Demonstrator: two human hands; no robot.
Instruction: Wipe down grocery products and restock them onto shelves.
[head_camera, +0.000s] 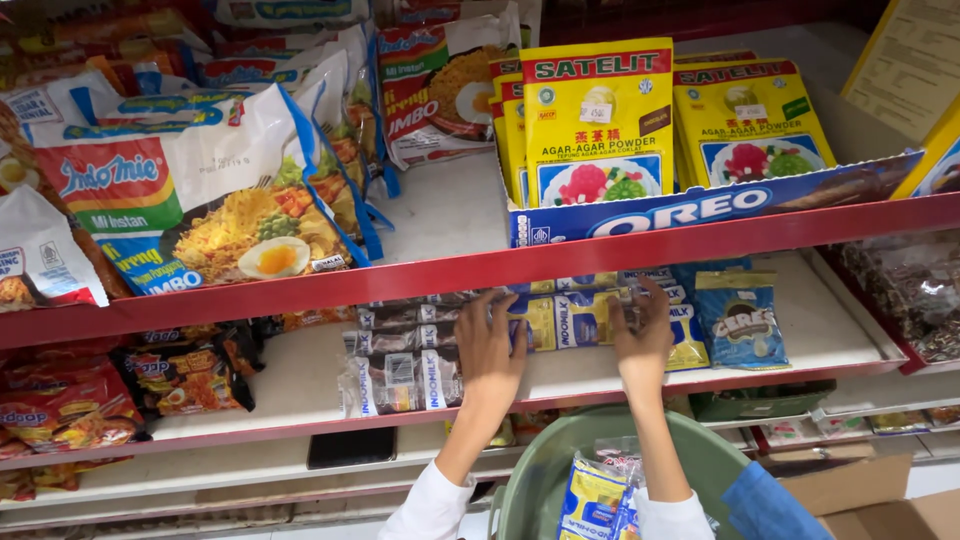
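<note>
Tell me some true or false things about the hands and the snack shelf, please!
1. Both hands reach onto the middle shelf. True: the left hand and the right hand rest on a row of small packets.
2. The right hand holds a noodle bag. False: it lies on the yellow and blue packets; the noodle bags sit on the shelf above.
3. A green basket below the hands has packets inside. True.
4. The yellow powder packs lie flat on the floor. False: they stand upright in a blue cardboard tray on the top shelf.
5. The shelf edges are red. True.
</note>
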